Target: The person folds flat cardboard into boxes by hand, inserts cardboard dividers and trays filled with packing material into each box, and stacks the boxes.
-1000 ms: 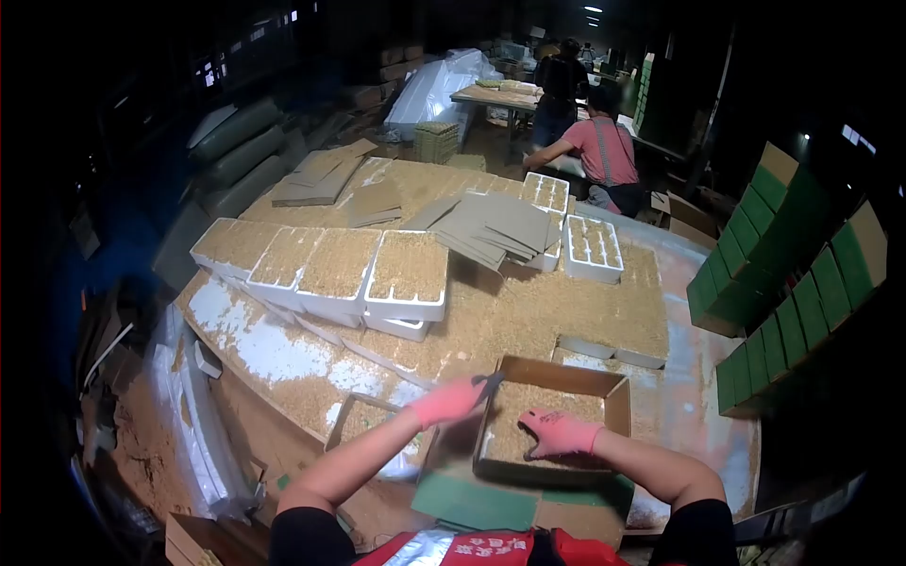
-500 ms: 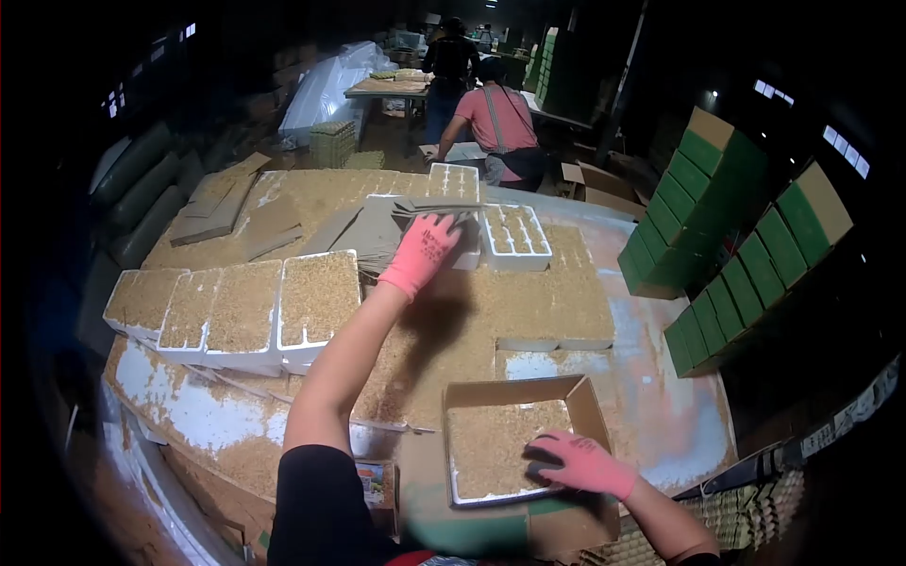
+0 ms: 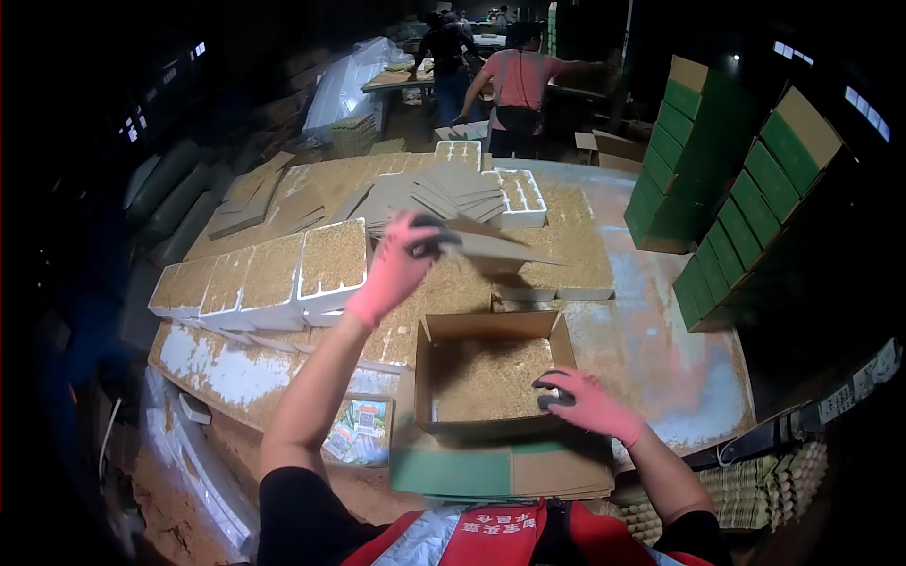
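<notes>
The left hand [image 3: 401, 264], in a pink glove with dark fingers, has its grip closed on a flat sheet [image 3: 505, 249] (blurred, though probably cardboard), raised above the desk [image 3: 675, 377]. Below it, on the near side, stands an open cardboard box [image 3: 495, 326] with loose tan filler [image 3: 495, 377] inside. The right hand [image 3: 593, 404] curls at the box's right wall; whether its grip is clenched there, I cannot tell. Further back lie stacked grey sheets [image 3: 453, 193], with filler-topped white trays [image 3: 335, 259] to their left.
</notes>
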### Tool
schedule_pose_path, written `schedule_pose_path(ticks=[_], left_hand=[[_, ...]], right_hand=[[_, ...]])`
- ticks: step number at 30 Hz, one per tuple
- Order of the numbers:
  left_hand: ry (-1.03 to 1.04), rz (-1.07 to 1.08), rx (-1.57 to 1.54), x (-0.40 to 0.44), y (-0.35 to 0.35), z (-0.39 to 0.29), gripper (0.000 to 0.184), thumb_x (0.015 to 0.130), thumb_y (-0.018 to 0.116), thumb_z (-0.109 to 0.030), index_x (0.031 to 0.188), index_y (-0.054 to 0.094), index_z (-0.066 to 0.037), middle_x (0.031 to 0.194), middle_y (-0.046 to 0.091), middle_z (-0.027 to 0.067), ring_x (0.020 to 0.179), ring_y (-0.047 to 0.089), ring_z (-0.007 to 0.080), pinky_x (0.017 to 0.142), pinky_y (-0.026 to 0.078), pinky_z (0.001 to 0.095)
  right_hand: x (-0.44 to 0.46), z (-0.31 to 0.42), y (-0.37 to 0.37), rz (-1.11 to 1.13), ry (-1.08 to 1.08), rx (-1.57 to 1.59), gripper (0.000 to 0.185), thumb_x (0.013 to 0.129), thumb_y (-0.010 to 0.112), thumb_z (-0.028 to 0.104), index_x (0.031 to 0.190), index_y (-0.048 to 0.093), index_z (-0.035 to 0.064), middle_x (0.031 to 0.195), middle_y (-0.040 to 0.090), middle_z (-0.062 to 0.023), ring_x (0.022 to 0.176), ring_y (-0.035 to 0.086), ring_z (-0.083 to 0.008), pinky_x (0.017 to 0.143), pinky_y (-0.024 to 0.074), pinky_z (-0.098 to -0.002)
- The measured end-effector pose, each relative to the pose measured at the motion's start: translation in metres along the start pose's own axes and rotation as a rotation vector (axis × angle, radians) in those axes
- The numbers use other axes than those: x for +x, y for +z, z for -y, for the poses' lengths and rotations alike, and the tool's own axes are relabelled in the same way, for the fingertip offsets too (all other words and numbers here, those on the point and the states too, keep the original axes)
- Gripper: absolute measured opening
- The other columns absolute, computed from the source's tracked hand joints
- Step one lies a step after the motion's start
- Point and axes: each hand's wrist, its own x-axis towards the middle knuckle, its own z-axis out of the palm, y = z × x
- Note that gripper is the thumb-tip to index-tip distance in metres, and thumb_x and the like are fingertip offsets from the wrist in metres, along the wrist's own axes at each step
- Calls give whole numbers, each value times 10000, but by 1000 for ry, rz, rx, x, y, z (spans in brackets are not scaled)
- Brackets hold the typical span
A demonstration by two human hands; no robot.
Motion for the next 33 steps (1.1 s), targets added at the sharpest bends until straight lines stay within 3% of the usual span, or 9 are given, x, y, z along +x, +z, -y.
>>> schedule_pose_path(ticks=[3, 6, 11, 13, 15, 18, 19, 23, 33], left_hand=[[-28, 580, -254, -90, 27, -14, 373, 686, 611, 82, 972, 726, -129, 970, 644, 82, 979, 593, 275, 880, 485, 353], [150, 848, 199, -156, 38, -1, 253, 765, 579, -65, 980, 706, -103, 995, 660, 66, 988, 605, 273, 888, 488, 368], [408, 882, 558, -171, 77, 5, 169, 853, 516, -150, 876, 677, -103, 908, 666, 67, 894, 629, 248, 808, 493, 352], [198, 1061, 520, -172, 87, 7, 193, 808, 575, -125, 957, 687, -75, 1000, 681, 94, 1002, 631, 275, 880, 488, 374], [342, 612, 201, -184, 58, 10, 286, 787, 612, -61, 1063, 686, -51, 1091, 682, 122, 1078, 621, 291, 939, 477, 380], [-513, 286, -246, -180, -37, -32, 295, 840, 636, -77, 1132, 650, -38, 1064, 684, 149, 995, 654, 313, 905, 502, 395], [-520, 85, -11, -219, -43, 0, 258, 845, 654, -120, 1091, 657, -44, 1016, 689, 146, 926, 662, 330, 852, 518, 406], [-940, 537, 775, -425, 3, 126, 519, 732, 732, -415, 1080, 598, -55, 1116, 610, 139, 1079, 574, 284, 890, 460, 395], [-1063, 524, 530, -434, -35, 135, 305, 852, 599, -276, 1056, 660, -57, 1065, 660, 194, 1019, 618, 355, 907, 473, 455]], right_hand=[[-21, -6, -29, -468, 101, -18, 291, 833, 631, 106, 1117, 615, 47, 1074, 615, -143, 1023, 615, -285, 904, 482, -336], [-14, -46, -61, -801, 56, 99, 244, 846, 556, -20, 1082, 619, -2, 1066, 627, -127, 989, 624, -235, 881, 480, -305], [38, 45, -43, -393, -342, -91, 282, 836, 615, 59, 1117, 620, 45, 1108, 606, -145, 1068, 592, -304, 942, 461, -368], [66, 54, -4, -48, -326, -156, 319, 822, 647, 152, 1125, 607, 64, 1125, 582, -157, 1104, 555, -336, 957, 445, -412], [84, 7, 42, 191, -317, -343, 393, 809, 663, 224, 1156, 582, 60, 1143, 562, -159, 1127, 541, -332, 946, 443, -409], [93, -29, 62, 364, -246, -438, 420, 808, 660, 248, 1171, 574, 56, 1144, 554, -166, 1132, 536, -342, 940, 445, -404], [90, -17, 53, 386, -176, -352, 424, 807, 659, 256, 1169, 573, 52, 1140, 552, -170, 1130, 535, -347, 941, 444, -405], [92, -17, 67, 319, -42, -241, 415, 813, 649, 266, 1157, 570, 47, 1129, 537, -168, 1078, 533, -358, 942, 443, -407], [87, -18, 75, 263, -65, -291, 386, 825, 653, 271, 1153, 583, 79, 1164, 525, -166, 1117, 500, -360, 972, 429, -415]])
